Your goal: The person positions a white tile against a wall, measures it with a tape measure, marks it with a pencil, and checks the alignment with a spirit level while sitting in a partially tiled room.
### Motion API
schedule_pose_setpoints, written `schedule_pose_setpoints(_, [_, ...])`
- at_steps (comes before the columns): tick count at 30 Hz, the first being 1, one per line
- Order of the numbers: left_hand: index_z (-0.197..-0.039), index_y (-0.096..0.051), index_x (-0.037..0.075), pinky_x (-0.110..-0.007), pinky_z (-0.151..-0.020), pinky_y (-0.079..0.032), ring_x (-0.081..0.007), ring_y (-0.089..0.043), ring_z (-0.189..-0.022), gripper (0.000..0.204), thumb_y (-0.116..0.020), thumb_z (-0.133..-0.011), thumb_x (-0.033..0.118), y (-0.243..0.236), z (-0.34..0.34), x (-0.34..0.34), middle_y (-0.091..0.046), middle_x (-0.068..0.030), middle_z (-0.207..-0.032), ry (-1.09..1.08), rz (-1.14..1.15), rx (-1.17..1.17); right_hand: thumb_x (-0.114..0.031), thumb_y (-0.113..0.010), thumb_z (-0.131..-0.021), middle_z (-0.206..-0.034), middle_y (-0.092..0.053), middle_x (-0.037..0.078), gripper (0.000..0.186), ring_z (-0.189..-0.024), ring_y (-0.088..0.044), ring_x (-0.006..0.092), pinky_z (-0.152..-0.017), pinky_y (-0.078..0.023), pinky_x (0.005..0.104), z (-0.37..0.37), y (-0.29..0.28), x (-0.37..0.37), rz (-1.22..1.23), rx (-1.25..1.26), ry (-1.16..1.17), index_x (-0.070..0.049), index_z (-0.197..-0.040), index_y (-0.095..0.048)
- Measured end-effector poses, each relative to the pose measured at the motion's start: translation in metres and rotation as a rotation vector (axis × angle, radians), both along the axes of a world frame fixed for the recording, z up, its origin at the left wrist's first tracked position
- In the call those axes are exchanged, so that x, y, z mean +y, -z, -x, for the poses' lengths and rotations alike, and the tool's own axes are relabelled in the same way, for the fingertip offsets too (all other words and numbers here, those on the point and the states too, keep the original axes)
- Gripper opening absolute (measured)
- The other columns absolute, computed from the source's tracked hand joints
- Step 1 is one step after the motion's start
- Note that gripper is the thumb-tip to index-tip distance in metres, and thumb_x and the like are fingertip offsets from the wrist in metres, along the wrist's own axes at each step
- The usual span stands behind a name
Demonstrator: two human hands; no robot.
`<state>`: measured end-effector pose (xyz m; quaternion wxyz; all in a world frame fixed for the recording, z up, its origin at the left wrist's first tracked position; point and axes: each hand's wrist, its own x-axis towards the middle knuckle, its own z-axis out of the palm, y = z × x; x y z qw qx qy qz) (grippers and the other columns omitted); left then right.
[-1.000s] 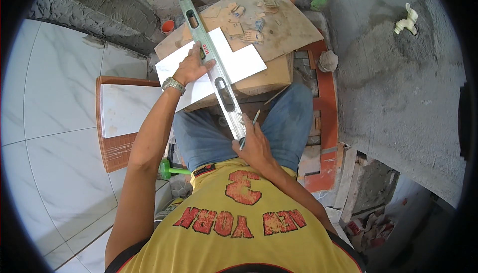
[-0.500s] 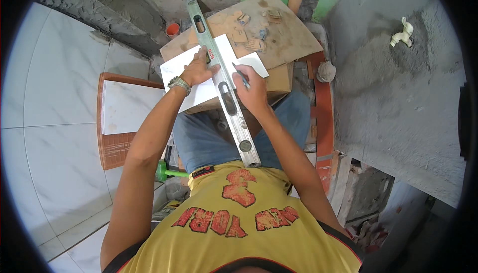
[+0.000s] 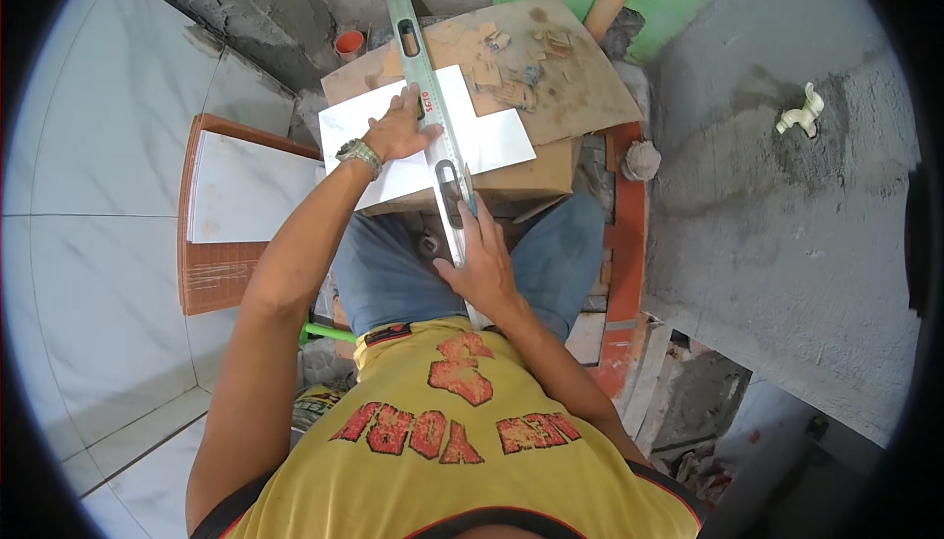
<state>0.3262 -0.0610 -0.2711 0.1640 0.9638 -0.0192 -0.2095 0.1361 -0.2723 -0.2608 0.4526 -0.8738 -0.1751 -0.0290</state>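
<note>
A long metal spirit level [image 3: 442, 146] lies slantwise across a white tile [image 3: 378, 170], its near end reaching toward my lap. My left hand [image 3: 397, 134], with a watch at the wrist, presses on the level and the tile, fingers stretched out and thumb spread. Lower down, my right hand [image 3: 484, 266] is at the near part of the level, thumb across it. A thin pen [image 3: 471, 195] sticks out between its fingers, along the level's right edge. The white tile rests on a cardboard box [image 3: 531, 177].
Broken brown scraps [image 3: 501, 82] lie on the cardboard sheet [image 3: 580, 77] behind the tile. White tiles [image 3: 246, 195] lean in brown packaging at left. An orange pipe [image 3: 607, 8] stands at the back. A tap [image 3: 801, 111] juts from the grey wall at right.
My right hand has drawn back toward me along the level, from the tile to the level's lower part, pen still in its fingers. My left hand stays on the level.
</note>
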Motion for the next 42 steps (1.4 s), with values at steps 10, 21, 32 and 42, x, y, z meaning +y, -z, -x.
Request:
schedule_pose_setpoints(10, [-0.156,-0.01,-0.004,-0.056,-0.118,-0.021,-0.0401,-0.018,-0.15,0.101,-0.059,-0.089,0.055,0.0,0.0,-0.001,-0.022,-0.026,-0.16,0.004,0.003,-0.012,-0.002,-0.069,-0.072,-0.149,-0.034,0.028,0.079,-0.126,-0.043,0.0464,-0.107,-0.04,0.0477,0.002,0.015,0.002,-0.029,0.05,0.027,0.005,-0.144,-0.037])
schedule_pose_setpoints(21, [-0.158,-0.003,0.002,-0.073,-0.11,-0.019,-0.0374,-0.016,-0.151,0.106,-0.061,-0.087,0.056,0.016,-0.003,0.008,-0.018,-0.0241,-0.162,0.006,0.027,-0.031,-0.001,-0.068,-0.072,-0.147,-0.035,0.029,0.081,-0.127,-0.042,0.0471,-0.108,-0.039,0.048,0.004,0.019,0.005,-0.045,0.049,0.043,0.005,-0.145,-0.036])
schedule_pose_setpoints(32, [-0.157,-0.004,0.002,-0.072,-0.111,-0.019,-0.0367,-0.014,-0.152,0.105,-0.061,-0.087,0.056,0.008,-0.002,0.002,-0.017,-0.0237,-0.162,-0.005,0.021,-0.006,-0.001,-0.069,-0.071,-0.146,-0.037,0.028,0.082,-0.128,-0.042,0.0456,-0.108,-0.038,0.0474,0.004,0.021,0.006,-0.051,0.015,0.049,0.005,-0.146,-0.035])
schedule_pose_setpoints(42, [-0.158,-0.003,0.003,-0.073,-0.11,-0.02,-0.0374,-0.015,-0.151,0.106,-0.061,-0.087,0.055,0.015,-0.003,0.006,-0.016,-0.0231,-0.163,-0.004,0.028,-0.006,-0.015,-0.07,-0.081,-0.121,-0.059,0.026,0.057,-0.111,-0.058,0.043,-0.096,-0.046,0.046,-0.056,-0.013,-0.016,-0.278,0.081,0.131,0.001,-0.132,-0.048])
